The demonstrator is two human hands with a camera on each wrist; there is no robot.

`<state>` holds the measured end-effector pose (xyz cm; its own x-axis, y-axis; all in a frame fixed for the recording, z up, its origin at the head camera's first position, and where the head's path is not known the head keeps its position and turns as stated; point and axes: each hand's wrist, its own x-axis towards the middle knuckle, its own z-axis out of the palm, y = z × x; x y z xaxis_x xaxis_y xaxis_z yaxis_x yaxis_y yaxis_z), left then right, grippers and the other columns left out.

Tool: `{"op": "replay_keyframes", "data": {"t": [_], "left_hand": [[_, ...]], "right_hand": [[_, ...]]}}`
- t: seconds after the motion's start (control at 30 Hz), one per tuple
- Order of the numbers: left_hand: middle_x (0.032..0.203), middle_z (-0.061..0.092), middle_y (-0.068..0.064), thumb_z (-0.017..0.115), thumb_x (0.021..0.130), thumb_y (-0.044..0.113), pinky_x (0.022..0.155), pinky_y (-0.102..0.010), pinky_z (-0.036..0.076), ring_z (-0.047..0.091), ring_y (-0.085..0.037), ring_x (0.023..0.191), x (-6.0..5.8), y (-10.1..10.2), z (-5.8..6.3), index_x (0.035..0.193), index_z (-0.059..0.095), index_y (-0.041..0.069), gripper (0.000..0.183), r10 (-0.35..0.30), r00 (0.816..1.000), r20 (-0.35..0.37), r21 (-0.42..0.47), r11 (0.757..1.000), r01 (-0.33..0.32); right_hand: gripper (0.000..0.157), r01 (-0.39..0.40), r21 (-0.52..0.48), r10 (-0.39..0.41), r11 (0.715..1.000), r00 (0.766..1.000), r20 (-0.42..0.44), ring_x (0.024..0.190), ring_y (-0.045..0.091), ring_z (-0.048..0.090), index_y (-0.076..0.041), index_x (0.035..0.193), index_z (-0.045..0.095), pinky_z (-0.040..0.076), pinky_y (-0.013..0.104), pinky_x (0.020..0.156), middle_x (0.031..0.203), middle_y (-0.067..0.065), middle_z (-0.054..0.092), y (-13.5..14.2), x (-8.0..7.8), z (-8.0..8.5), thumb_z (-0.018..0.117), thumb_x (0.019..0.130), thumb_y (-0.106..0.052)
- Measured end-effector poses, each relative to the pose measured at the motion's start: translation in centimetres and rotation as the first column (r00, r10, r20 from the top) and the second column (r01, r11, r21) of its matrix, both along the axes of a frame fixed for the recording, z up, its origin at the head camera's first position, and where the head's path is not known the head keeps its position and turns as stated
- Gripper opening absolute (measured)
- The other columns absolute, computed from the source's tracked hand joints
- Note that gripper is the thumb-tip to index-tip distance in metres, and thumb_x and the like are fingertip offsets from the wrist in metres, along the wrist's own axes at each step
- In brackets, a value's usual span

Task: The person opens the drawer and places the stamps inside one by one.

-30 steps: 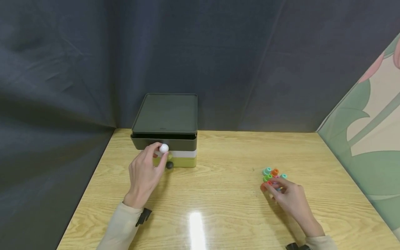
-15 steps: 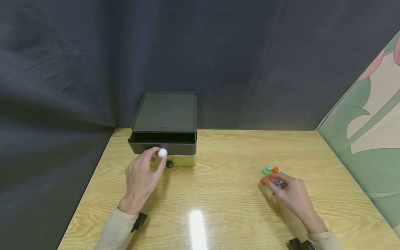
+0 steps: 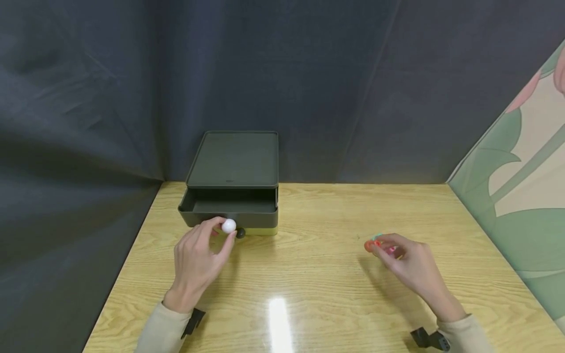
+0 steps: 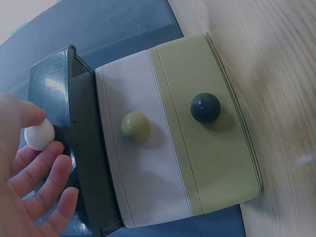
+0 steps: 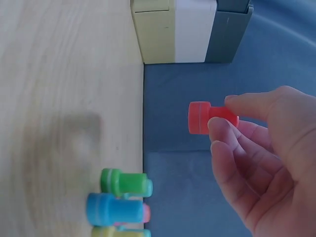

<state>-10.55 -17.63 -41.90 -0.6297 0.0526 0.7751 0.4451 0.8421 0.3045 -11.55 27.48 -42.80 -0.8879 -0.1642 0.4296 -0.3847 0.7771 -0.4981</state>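
Note:
A small three-tier drawer chest (image 3: 236,159) stands at the back left of the table. Its dark top drawer (image 3: 260,219) is pulled out and its floor shows bare. My left hand (image 3: 192,260) pinches the round white knob (image 3: 229,226) of that drawer between thumb and fingers. On the right, my right hand (image 3: 415,267) holds a red toy stamp (image 5: 199,117), a short cylinder with a narrower handle, by the handle, raised above the table. A green stamp (image 5: 126,181) and a blue stamp (image 5: 114,209) stand below it with several others, mostly hidden by the hand in the head view.
Beneath the top drawer, the white drawer (image 4: 140,168) with a yellow-green knob (image 4: 136,127) and the green drawer (image 4: 212,158) with a dark knob (image 4: 205,107) are closed. Wooden tabletop (image 3: 318,264) lies between the hands. A dark curtain (image 3: 353,98) hangs behind.
The top drawer has slid further out toward me, with my left hand on its knob. My right hand has lifted the red stamp up from the group.

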Motion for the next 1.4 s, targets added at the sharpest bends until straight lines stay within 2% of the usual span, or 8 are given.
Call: {"op": "replay_keyframes", "data": {"t": [0.23, 0.53, 0.77, 0.97, 1.07, 1.13, 1.23, 1.4], "left_hand": [[0.081, 0.075, -0.008, 0.080, 0.088, 0.027, 0.056, -0.039, 0.051, 0.068, -0.023, 0.067, 0.7, -0.3, 0.0, 0.108, 0.075, 0.005, 0.030, -0.011, 1.000, -0.001, 0.018, 1.000, 0.011], [0.081, 0.075, -0.008, 0.067, 0.100, 0.042, 0.056, -0.036, 0.052, 0.068, -0.022, 0.067, 1.3, -0.3, -0.5, 0.107, 0.075, 0.006, 0.038, -0.034, 0.999, -0.037, 0.003, 0.999, 0.035], [0.080, 0.074, -0.005, 0.061, 0.103, 0.048, 0.056, -0.034, 0.050, 0.066, -0.019, 0.066, 1.7, -0.3, -0.7, 0.105, 0.075, 0.008, 0.043, -0.039, 0.997, -0.060, 0.003, 0.999, 0.040], [0.074, 0.070, -0.002, 0.062, 0.102, 0.047, 0.053, -0.029, 0.045, 0.059, -0.017, 0.059, 1.3, -0.8, -0.4, 0.098, 0.076, 0.007, 0.043, -0.027, 0.983, -0.184, 0.059, 0.997, 0.039], [0.073, 0.067, -0.008, 0.066, 0.098, 0.038, 0.058, -0.029, 0.042, 0.055, -0.022, 0.061, 0.5, -1.6, 0.2, 0.095, 0.076, 0.002, 0.038, 0.028, 0.962, -0.271, 0.190, 0.981, 0.024], [0.081, 0.068, -0.016, 0.067, 0.095, 0.029, 0.067, -0.028, 0.042, 0.055, -0.027, 0.069, -0.1, -2.2, 0.7, 0.099, 0.076, -0.002, 0.033, 0.063, 0.958, -0.280, 0.297, 0.955, 0.024], [0.102, 0.071, -0.023, 0.065, 0.094, 0.017, 0.078, -0.021, 0.042, 0.058, -0.024, 0.085, -0.9, -3.0, 1.2, 0.114, 0.075, -0.004, 0.030, 0.082, 0.975, -0.207, 0.432, 0.902, 0.016], [0.127, 0.072, -0.021, 0.057, 0.101, 0.006, 0.081, -0.014, 0.043, 0.057, 0.004, 0.102, -1.5, -3.8, 0.9, 0.130, 0.073, 0.001, 0.033, 0.031, 0.999, -0.015, 0.523, 0.852, -0.018]], "right_hand": [[0.018, -0.063, -0.021, 0.063, 0.998, 0.998, 0.007, 0.055, -0.004, 0.061, -0.009, 0.108, 0.080, 0.044, 0.018, 0.044, 0.087, 0.007, 0.081, -1.2, -0.6, 1.8, 0.083, 0.090, -0.010], [0.020, -0.108, -0.048, 0.109, 0.993, 0.993, 0.034, 0.060, 0.000, 0.065, -0.014, 0.113, 0.080, 0.052, 0.020, 0.055, 0.095, 0.004, 0.081, -3.2, -1.3, 5.1, 0.081, 0.093, -0.013], [0.019, -0.147, -0.071, 0.152, 0.987, 0.986, 0.076, 0.060, 0.003, 0.066, -0.019, 0.114, 0.079, 0.050, 0.024, 0.050, 0.096, -0.001, 0.081, -5.0, -1.9, 7.7, 0.080, 0.096, -0.022], [0.021, -0.188, -0.084, 0.199, 0.979, 0.969, 0.146, 0.063, 0.008, 0.068, -0.019, 0.115, 0.078, 0.051, 0.028, 0.054, 0.093, -0.004, 0.080, -7.4, -3.4, 11.0, 0.079, 0.097, -0.030], [0.023, -0.234, -0.105, 0.250, 0.966, 0.951, 0.180, 0.066, 0.010, 0.070, -0.019, 0.117, 0.078, 0.053, 0.030, 0.055, 0.097, -0.001, 0.080, -9.1, -4.8, 12.8, 0.078, 0.098, -0.032], [0.022, -0.277, -0.139, 0.301, 0.951, 0.931, 0.208, 0.067, 0.013, 0.072, -0.018, 0.117, 0.078, 0.055, 0.031, 0.056, 0.100, 0.001, 0.080, -10.4, -5.9, 13.8, 0.078, 0.098, -0.030], [0.021, -0.339, -0.179, 0.376, 0.924, 0.890, 0.258, 0.067, 0.017, 0.072, -0.019, 0.117, 0.078, 0.057, 0.033, 0.057, 0.103, 0.002, 0.079, -12.6, -7.4, 15.1, 0.078, 0.098, -0.026], [0.025, -0.437, -0.222, 0.489, 0.872, 0.807, 0.331, 0.071, 0.021, 0.074, -0.018, 0.121, 0.077, 0.059, 0.034, 0.060, 0.112, 0.003, 0.078, -16.6, -8.8, 16.7, 0.078, 0.097, -0.024]]}}
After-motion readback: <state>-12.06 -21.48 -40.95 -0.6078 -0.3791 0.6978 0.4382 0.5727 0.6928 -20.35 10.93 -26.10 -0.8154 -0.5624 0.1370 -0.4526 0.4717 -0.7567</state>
